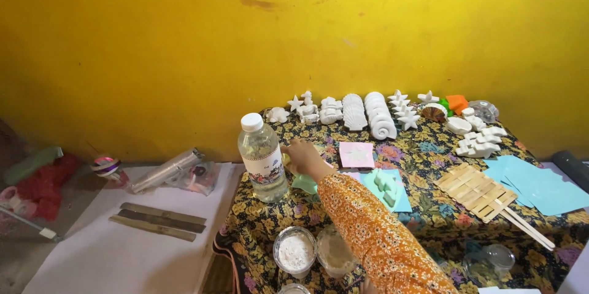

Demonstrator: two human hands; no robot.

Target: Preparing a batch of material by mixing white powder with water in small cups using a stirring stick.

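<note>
My right hand (302, 156) reaches forward over the floral-cloth table (429, 223), its arm in an orange flowered sleeve. The fingers curl down right beside a clear plastic water bottle (262, 160) with a white cap, touching a small yellowish piece (284, 160) behind it. Whether the fingers grip that piece is not clear. A pale green mould (304, 184) lies just under the wrist. A pink mould (356, 154) and a teal mould (385, 187) lie to the right of the hand. My left hand is out of view.
Rows of white plaster shells (379, 117) and stars (403, 114) line the table's back edge. Two clear cups of white powder (295, 251) stand at the front. A stick raft (475, 191) and blue paper sheets (543, 188) lie right. Flat strips (158, 221) rest on white paper (110, 257) at left.
</note>
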